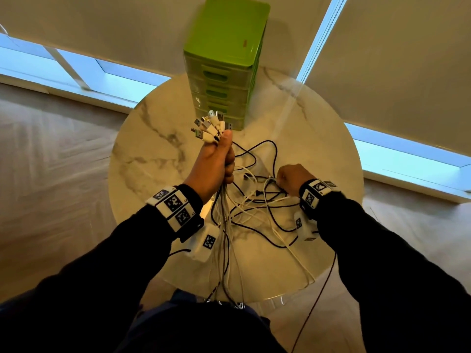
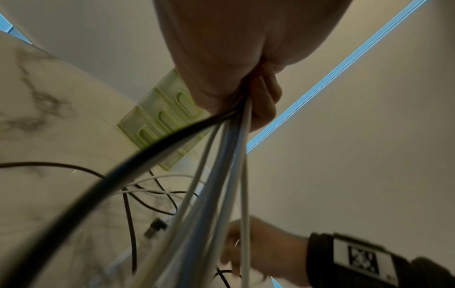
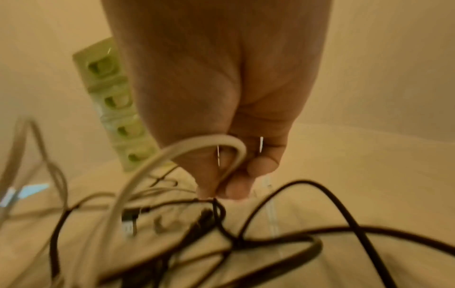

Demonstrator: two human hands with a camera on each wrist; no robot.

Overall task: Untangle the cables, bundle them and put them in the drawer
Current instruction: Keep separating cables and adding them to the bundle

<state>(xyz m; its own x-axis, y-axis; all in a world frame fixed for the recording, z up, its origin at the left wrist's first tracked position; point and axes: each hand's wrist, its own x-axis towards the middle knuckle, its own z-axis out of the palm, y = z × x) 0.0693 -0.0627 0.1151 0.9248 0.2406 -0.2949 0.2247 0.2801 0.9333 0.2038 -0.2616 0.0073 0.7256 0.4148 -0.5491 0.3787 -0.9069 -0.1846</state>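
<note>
1. The left hand (image 1: pixel 216 161) is holding a gathered bunch of cables (image 1: pixel 224 225) in a closed fist above the round marble surface (image 1: pixel 153 138). The plug ends (image 1: pixel 210 127) are fanning out above the thumb, and the cords are hanging down past the near edge.
2. The right hand (image 1: pixel 290 178) is reaching down into the loose tangle (image 1: pixel 257 200) lying on the surface. In the right wrist view its grip is closing narrow, fingertips (image 3: pixel 236 189) pinching at a white cable (image 3: pixel 172 154) that is looping over them; which strand is actually being held cannot be told for certain.
3. Black and white cords are crossing one another on the surface between the two hands, so untangling appears only partly done.
4. The green drawer unit (image 1: pixel 224 59) is standing at the far side of the surface, just beyond the raised plugs. All its drawers appear to be closed.
5. Judgement: one end of the cables is being collected; the remaining knots, the bundling and the stowing are all outstanding.
</note>
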